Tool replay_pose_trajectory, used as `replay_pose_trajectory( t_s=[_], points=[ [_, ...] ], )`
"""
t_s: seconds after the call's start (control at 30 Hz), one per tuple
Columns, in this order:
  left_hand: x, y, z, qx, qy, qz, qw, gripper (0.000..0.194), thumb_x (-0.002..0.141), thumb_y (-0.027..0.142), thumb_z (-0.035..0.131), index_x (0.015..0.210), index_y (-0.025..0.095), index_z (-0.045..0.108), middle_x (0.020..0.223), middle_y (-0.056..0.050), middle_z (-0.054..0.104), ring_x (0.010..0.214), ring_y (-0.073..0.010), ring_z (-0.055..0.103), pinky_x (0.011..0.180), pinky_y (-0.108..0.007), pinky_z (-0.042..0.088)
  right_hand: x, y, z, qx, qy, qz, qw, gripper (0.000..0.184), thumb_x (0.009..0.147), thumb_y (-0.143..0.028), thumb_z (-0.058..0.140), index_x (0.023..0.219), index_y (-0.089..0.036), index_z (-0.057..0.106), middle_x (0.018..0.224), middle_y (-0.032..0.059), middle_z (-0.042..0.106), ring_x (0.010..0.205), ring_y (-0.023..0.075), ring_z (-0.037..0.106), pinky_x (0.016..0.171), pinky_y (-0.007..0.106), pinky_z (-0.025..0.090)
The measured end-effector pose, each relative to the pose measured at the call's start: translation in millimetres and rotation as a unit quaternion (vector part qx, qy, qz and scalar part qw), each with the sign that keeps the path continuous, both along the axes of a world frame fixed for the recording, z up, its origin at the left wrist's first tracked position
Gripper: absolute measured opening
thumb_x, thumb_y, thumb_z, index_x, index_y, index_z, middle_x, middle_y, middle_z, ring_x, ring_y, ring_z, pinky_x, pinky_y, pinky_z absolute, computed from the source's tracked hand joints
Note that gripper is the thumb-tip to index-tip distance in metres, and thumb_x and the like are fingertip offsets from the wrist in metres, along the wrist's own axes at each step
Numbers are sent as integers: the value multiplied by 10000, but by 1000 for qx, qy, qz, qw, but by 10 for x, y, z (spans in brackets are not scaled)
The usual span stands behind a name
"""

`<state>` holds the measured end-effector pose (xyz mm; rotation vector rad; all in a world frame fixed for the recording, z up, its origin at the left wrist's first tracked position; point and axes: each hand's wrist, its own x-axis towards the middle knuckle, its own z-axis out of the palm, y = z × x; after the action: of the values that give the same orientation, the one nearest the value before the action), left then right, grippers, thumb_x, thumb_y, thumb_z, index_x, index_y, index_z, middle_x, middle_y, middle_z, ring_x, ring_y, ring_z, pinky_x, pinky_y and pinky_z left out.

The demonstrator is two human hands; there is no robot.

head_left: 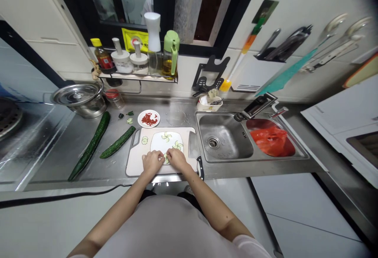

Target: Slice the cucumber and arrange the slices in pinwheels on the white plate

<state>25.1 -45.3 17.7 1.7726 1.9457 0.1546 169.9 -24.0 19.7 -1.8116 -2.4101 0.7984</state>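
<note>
A square white plate [156, 141] lies on the cutting board [136, 165]. Thin cucumber slices [167, 136] are arranged on it in pinwheel shapes at the far edge and the right. At the plate's near edge, my left hand [152, 162] and my right hand [176, 159] meet over another group of cucumber slices [166, 159]. Both hands have their fingers bent and pinched at these slices, which they partly cover. A loose cucumber slice [144, 140] rests on the board left of the plate. The knife [194, 147] lies along the board's right side, its black handle toward me.
Left of the board lie a short cucumber [118, 143] and a long cucumber [90, 147]. Behind it stands a small plate of red bits [149, 119]. The sink [226, 138] is to the right, with a red bag [270, 140] in its second basin. A lidded pot [81, 98] stands back left.
</note>
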Motion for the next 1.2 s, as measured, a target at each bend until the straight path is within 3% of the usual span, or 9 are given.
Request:
replay_pose_trajectory(
  t_s=[0.33, 1.2],
  points=[
    [11, -4, -25, 9, 0, -14, 1000, 256, 843, 457, 524, 887, 266, 688, 1013, -58, 674, 1025, -272, 549, 872, -402, 306, 4, -24, -45, 7, -21, -1, 1000, 170, 897, -215, 507, 988, -180, 646, 1033, 81, 599, 1005, 201, 497, 772, 278, 360],
    [34, 37, 16, -18, 6, -20, 1000, 227, 849, 422, 519, 837, 253, 670, 1002, -61, 680, 1016, -266, 550, 848, -412, 290, -20, -45, -26, 18, -47, 10, 999, 187, 926, -228, 461, 978, -182, 635, 1051, 91, 582, 1010, 209, 480, 784, 289, 378]
  ],
)
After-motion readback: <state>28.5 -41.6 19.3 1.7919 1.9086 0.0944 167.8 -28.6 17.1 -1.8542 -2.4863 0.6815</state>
